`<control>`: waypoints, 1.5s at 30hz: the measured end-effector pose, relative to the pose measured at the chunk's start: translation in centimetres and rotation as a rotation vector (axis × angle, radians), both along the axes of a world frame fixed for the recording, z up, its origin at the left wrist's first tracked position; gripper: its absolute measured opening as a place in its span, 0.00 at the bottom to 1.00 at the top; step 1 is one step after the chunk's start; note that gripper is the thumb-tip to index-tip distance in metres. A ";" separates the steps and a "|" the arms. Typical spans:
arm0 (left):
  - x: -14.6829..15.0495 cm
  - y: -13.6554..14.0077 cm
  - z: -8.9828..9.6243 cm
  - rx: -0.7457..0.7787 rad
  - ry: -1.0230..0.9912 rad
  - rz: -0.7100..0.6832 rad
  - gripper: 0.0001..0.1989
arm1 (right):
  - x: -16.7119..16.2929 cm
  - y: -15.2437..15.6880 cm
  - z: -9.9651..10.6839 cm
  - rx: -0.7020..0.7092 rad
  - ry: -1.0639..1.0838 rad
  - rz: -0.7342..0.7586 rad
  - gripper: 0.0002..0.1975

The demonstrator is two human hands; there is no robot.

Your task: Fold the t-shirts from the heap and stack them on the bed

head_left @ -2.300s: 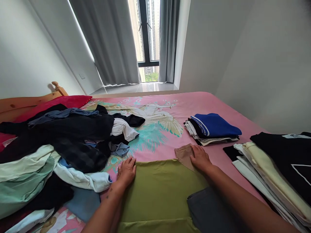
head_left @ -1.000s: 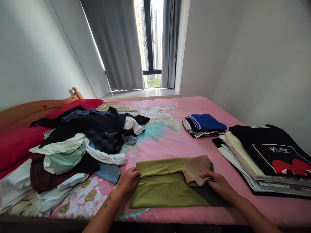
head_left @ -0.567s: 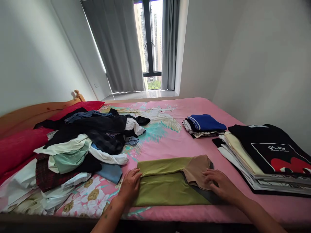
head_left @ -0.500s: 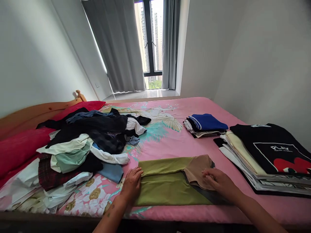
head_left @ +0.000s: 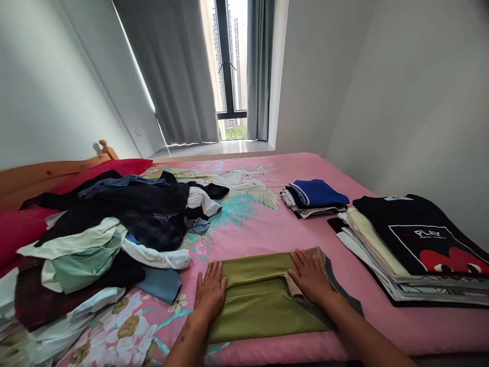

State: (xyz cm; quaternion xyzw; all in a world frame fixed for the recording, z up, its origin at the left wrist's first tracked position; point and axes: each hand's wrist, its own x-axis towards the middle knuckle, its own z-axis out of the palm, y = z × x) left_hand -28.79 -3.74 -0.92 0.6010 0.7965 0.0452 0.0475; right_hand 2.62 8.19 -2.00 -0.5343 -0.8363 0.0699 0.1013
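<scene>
An olive-green garment [head_left: 263, 306] with brown and dark grey parts at its right end lies partly folded near the bed's front edge. My left hand [head_left: 211, 290] rests flat across its left edge, fingers stretched out. My right hand [head_left: 310, 275] lies flat with spread fingers on the brown part, hiding some of it. Neither hand grips the cloth.
Loose clothes [head_left: 145, 204] are heaped on the left of the pink floral bed [head_left: 248, 229]. To the right stands a folded stack topped by a black T-shirt [head_left: 420, 229]; behind it is a smaller pile with a blue garment [head_left: 319, 192] on top.
My right hand has moved left and slightly up from the garment's right end, and its fingers have flattened onto the cloth. My left hand has flattened too. The view has shifted a little right.
</scene>
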 end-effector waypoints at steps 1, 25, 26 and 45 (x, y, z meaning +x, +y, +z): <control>-0.1 0.0 -0.3 -0.025 0.025 0.010 0.28 | 0.3 0.0 -0.8 0.005 -0.042 -0.019 0.32; 4.0 1.9 1.8 0.138 -0.025 -0.108 0.23 | 10.0 7.4 0.8 -0.345 0.722 -0.254 0.18; 5.6 2.4 2.1 0.190 -0.083 -0.193 0.22 | 10.1 7.3 1.1 -0.379 0.733 -0.226 0.18; 18.8 8.2 -0.1 0.200 -0.185 -0.534 0.24 | 9.0 8.3 1.5 -0.163 0.430 -0.288 0.08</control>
